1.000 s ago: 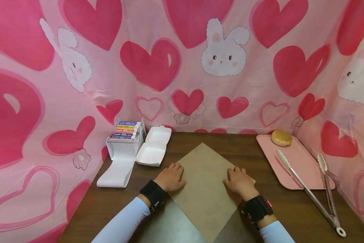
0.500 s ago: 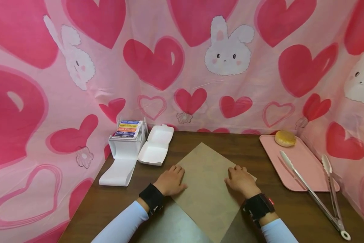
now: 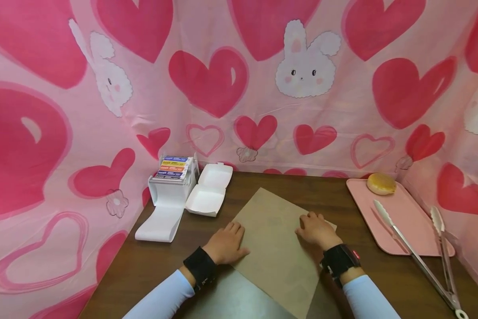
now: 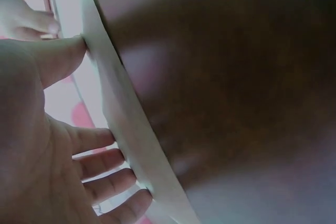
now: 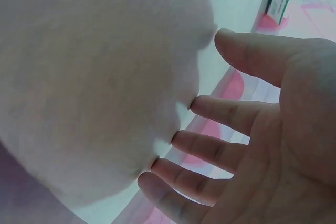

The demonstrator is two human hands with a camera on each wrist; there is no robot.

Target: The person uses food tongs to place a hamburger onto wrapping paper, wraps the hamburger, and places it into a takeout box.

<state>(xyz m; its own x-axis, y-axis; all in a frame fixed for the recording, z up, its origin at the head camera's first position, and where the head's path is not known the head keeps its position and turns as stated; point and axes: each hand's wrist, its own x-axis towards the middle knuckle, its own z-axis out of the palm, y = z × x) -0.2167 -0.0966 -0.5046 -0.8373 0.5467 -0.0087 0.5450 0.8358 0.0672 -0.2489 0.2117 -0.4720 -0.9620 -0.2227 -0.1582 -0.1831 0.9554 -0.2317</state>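
Observation:
A square sheet of brown paper [image 3: 275,248] lies flat on the table, one corner pointing to the back. My left hand [image 3: 225,243] touches its left edge with spread fingertips; the left wrist view shows the thumb and fingers [image 4: 105,163] pressing along the sheet. On its right side, my right hand [image 3: 318,231] rests its fingertips on the paper, and the right wrist view has the same fingers [image 5: 210,148] spread and fairly straight. Beneath the paper's near left side shows a grey metallic surface [image 3: 231,297].
A label dispenser [image 3: 173,177] with a white strip hanging out stands at the back left, beside an opened white box [image 3: 207,197]. On the right, a pink tray [image 3: 414,221] carries a bun [image 3: 381,184], with metal tongs [image 3: 418,261] lying across it. A patterned curtain surrounds the table.
The sheet has turned slightly counterclockwise, its near corner swinging right, with both hands on it. My left hand has come a little nearer. The head view has panned slightly left.

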